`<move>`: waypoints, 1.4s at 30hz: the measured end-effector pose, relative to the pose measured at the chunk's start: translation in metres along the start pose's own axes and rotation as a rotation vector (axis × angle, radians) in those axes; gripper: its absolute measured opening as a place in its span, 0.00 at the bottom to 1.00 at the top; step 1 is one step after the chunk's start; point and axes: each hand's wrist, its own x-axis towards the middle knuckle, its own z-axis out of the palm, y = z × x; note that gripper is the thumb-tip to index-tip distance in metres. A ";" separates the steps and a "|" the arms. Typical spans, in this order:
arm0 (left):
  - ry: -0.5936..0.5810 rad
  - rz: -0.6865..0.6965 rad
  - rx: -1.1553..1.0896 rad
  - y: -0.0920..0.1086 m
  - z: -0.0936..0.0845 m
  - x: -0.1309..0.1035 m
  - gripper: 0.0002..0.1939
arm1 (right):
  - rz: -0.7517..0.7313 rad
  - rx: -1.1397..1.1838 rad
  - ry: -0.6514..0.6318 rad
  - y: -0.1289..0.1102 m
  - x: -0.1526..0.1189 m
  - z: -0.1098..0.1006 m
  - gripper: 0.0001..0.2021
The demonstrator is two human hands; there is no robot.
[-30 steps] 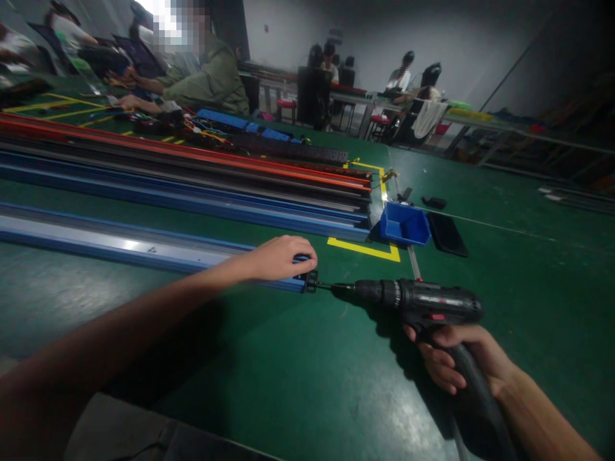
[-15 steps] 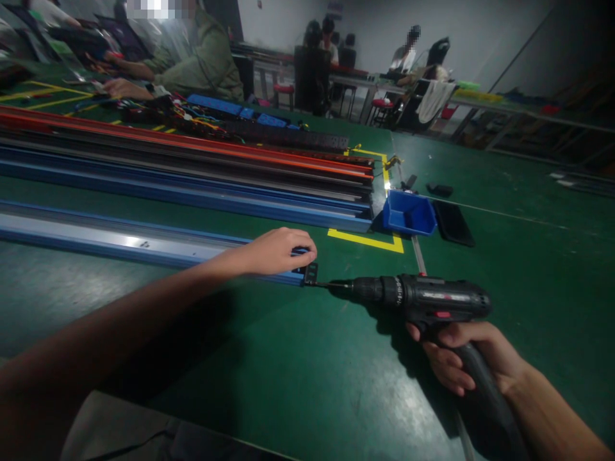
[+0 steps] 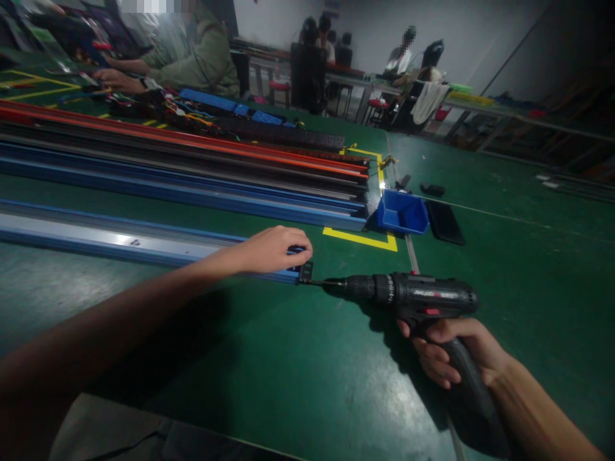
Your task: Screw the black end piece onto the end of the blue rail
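Note:
A long blue metal rail (image 3: 120,240) lies across the green table (image 3: 298,371). My left hand (image 3: 271,248) rests on the rail's right end and grips it, with a small black end piece (image 3: 305,272) just under the fingertips. My right hand (image 3: 451,349) grips the handle of a black cordless drill (image 3: 418,298). The drill lies level, and its bit touches the black end piece on the rail.
More blue, black and orange rails (image 3: 192,173) are stacked behind. A blue bin (image 3: 402,212) sits at their right end by yellow floor-tape marks, with a dark flat pad (image 3: 444,222) beside it. A person in a green jacket (image 3: 202,57) works at the far left; others sit farther back.
The view has shifted slightly. Both hands keep their hold, and the drill bit stays against the end piece of the rail.

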 end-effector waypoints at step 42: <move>-0.156 0.218 -0.284 -0.014 -0.008 -0.003 0.11 | -0.125 -0.214 -0.017 -0.001 0.009 0.000 0.15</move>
